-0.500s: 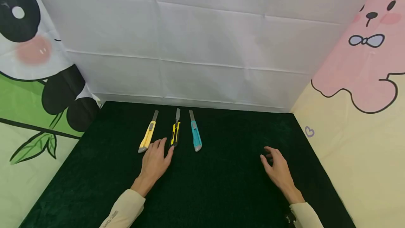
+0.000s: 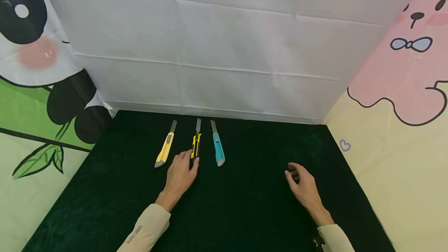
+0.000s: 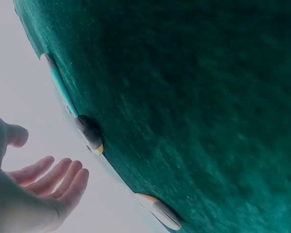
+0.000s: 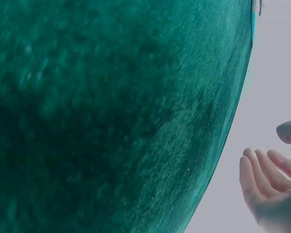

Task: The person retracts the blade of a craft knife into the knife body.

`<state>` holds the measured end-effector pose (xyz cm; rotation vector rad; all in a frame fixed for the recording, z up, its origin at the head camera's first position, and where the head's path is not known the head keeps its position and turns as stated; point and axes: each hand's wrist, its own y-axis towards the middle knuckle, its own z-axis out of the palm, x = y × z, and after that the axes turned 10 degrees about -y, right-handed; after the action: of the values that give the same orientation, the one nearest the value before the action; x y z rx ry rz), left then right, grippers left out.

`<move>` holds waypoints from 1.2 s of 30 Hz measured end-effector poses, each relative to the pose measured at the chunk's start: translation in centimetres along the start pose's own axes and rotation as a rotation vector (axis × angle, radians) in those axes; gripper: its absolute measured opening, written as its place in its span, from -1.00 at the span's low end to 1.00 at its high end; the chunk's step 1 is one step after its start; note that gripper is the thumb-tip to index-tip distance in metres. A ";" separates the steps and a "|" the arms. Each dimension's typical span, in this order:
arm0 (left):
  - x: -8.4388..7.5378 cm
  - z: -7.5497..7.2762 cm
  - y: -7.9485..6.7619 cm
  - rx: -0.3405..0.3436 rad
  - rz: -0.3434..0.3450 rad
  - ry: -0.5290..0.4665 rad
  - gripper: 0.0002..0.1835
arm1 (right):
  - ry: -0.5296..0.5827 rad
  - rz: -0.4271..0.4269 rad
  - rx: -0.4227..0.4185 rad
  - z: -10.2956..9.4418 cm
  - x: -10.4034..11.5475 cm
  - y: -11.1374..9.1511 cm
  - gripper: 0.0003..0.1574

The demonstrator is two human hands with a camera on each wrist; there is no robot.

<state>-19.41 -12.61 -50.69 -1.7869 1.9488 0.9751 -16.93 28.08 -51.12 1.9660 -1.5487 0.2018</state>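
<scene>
Three box cutters with their blades out lie side by side on the dark green cloth, blades toward the back wall. The pale yellow box cutter (image 2: 165, 149) is leftmost, the black-and-yellow box cutter (image 2: 196, 143) in the middle, the teal box cutter (image 2: 218, 150) on the right. My left hand (image 2: 180, 173) hovers at the near end of the middle cutter, thumb and fingers apart, overlapping its handle in the head view. In the left wrist view, a gap shows between those fingers (image 3: 70, 184) and the cutters. Off to the right, my right hand (image 2: 305, 186) holds nothing, its fingers loosely bent.
A green cloth (image 2: 245, 205) covers the table. Behind it hangs a creased white sheet (image 2: 224, 49). Printed cloths with cartoon figures stand along both sides, a panda-like one (image 2: 38, 61) at left and a pink one (image 2: 402, 77) at right.
My left hand has moved right, from beside the pale yellow cutter to the near end of the black-and-yellow one. My right hand has shifted slightly left. The cutters lie as before.
</scene>
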 end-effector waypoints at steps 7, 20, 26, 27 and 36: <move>-0.5 0.7 0.8 0.019 -0.041 -0.028 -0.52 | 0.041 0.001 0.018 0.1 0.6 -0.2 -0.60; -1.2 2.0 1.8 0.063 -0.042 -0.094 -0.57 | 0.096 -0.001 0.047 0.4 1.7 -0.5 -0.60; -1.6 2.5 2.2 0.077 -0.042 -0.131 -0.58 | 0.116 0.009 0.057 0.7 1.9 -0.6 -0.60; -1.7 2.6 2.4 0.080 -0.046 -0.139 -0.58 | 0.119 0.010 0.059 0.8 1.9 -0.7 -0.59; -2.0 3.3 3.1 0.127 -0.097 -0.213 -0.60 | 0.141 0.019 0.073 1.2 2.3 -1.1 -0.58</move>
<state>-22.77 -8.97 -50.99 -1.6203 1.7369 0.9448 -15.50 25.64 -51.37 1.9484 -1.4878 0.4015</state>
